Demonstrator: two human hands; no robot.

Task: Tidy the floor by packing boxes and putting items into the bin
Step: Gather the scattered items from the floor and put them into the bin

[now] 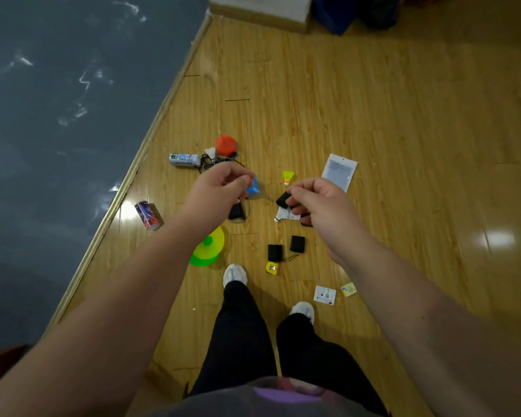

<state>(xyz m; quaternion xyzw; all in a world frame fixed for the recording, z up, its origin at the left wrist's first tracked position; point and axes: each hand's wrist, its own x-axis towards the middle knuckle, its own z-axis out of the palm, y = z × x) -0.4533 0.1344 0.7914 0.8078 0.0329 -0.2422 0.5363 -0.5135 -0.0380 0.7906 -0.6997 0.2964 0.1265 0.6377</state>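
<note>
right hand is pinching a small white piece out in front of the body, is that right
Not quite: the small piece pinched in the right hand is black, not white. The head view shows this. The rest holds: the hand pinches it out in front of the body.

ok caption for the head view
Right hand pinches a small black piece, left hand beside it, above a cluttered wooden floor.

Light even, overhead, moderately bright. You get two white glare patches on the floor [373, 115]: one left of the green disc [208, 248], one far to its right. Edges bow; corners farthest from the disc dim, soft.
</note>
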